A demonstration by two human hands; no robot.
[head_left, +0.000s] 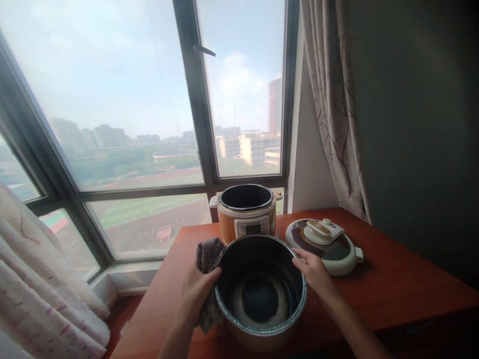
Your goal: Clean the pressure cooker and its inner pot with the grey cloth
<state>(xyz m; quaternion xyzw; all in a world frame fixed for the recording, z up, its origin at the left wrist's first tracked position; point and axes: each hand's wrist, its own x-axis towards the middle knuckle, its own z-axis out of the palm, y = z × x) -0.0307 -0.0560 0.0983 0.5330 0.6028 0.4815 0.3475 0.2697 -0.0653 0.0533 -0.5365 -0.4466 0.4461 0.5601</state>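
Head view: hands (pixel 197 285) (pixel 314 271) astride pot (pixel 261 294)

No legible text, control panel (pixel 252 227) print too small

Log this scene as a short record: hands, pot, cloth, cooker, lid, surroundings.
Left hand: at the pot's left side, with the cloth bunched in it
Right hand: gripping the pot's rim on the right
Pot: dark inside, pale ring on its bottom, opening tipped toward the camera; whether it touches the table is unclear
Cloth: greyish, against the pot's outside
Cooker: orange, lidless, standing behind the pot
Lid: on the table, right of the cooker
Surroundings: window, curtains
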